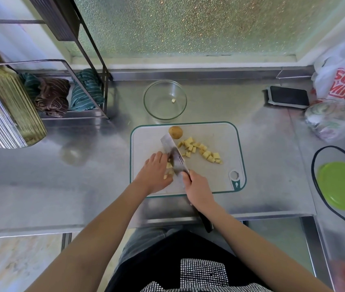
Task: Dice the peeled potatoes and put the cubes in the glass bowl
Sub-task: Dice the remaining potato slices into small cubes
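Steel counter under a frosted window; cutting board (220, 178) at centre. From here I log the step as mid-dice. Right hand (199, 189) is wrapped round the handle of the knife (174, 158), blade angled toward 11 o'clock and down among the pieces. Left hand (155, 172) lies just left of the blade, fingers bent over a few potato pieces (169, 165) to steady them; how firmly they pinch I cannot tell.

Cut cubes (201, 150) lie in a loose line at 2 o'clock from the blade. One whole potato (175, 132) sits at the board's 12 o'clock edge, not yet cut. Glass bowl (164, 101) stands just beyond the board at 12 o'clock, holding a single cube (173, 100).

Judgement: well short of done. Next move calls for finishing these cuts with fingertips kept clear of the edge, then gathering the cubes and carrying them to the bowl.
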`<state>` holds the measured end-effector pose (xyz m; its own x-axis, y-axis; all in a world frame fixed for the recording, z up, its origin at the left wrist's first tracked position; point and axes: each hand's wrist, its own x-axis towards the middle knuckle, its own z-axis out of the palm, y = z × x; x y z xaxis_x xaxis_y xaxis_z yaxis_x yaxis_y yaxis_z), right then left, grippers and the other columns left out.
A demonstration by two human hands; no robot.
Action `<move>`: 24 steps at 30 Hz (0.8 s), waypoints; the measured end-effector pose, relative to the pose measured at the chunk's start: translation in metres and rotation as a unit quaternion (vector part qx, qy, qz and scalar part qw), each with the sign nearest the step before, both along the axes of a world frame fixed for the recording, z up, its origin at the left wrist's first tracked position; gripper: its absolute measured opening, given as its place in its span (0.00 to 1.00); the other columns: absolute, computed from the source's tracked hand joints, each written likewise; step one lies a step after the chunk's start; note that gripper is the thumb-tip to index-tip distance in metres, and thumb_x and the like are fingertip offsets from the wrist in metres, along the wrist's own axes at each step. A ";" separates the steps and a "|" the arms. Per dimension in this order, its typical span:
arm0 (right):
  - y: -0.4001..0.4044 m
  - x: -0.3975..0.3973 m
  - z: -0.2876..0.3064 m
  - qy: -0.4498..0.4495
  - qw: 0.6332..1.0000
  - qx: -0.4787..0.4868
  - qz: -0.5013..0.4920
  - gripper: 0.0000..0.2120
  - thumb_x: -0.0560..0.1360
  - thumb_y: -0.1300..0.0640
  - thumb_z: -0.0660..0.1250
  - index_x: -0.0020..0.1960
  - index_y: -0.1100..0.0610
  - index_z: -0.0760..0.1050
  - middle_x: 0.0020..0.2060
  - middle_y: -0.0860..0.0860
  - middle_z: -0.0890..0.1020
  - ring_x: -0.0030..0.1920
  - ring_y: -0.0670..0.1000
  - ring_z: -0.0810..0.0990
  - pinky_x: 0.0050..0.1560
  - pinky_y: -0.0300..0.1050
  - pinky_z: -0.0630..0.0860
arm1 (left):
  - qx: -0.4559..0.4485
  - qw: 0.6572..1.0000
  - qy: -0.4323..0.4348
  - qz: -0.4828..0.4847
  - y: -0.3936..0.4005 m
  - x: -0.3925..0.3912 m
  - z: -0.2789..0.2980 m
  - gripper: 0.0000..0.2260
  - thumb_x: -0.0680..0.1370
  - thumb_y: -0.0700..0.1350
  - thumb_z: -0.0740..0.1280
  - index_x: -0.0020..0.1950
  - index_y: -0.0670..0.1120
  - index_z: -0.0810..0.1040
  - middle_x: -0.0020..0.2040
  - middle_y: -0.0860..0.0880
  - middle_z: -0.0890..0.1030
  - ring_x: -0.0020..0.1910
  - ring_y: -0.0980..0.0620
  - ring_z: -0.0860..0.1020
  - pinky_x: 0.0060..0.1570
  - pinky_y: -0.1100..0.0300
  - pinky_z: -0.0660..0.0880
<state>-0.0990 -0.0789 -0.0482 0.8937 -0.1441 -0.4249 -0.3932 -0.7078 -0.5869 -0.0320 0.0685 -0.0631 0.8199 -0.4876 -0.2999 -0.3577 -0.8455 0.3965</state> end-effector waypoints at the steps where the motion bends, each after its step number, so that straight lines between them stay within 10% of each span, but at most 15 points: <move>1: 0.001 -0.001 -0.001 -0.010 1.000 -0.024 0.013 0.18 0.81 0.48 0.53 0.49 0.59 0.75 0.41 0.55 0.81 0.44 0.57 0.80 0.47 0.49 0.74 | -0.002 1.000 -0.002 0.004 0.000 0.000 0.000 0.22 0.74 0.53 0.63 0.63 0.44 0.66 0.57 0.46 0.70 0.54 0.50 0.68 0.56 0.57 0.69; 24: -0.001 -0.007 0.012 -0.030 0.976 -0.197 0.091 0.17 0.83 0.48 0.46 0.58 0.56 0.69 0.41 0.55 0.81 0.42 0.57 0.80 0.38 0.46 0.67 | 0.028 0.989 -0.066 0.126 -0.024 -0.011 -0.007 0.09 0.81 0.46 0.55 0.57 0.42 0.68 0.55 0.44 0.72 0.52 0.45 0.69 0.49 0.54 0.66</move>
<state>-0.1057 -0.0794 -0.0360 0.9410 -0.1232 -0.3151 -0.2142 -0.9379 -0.2730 -0.0427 0.0450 -0.0702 0.9471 -0.2491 -0.2022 -0.1790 -0.9334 0.3110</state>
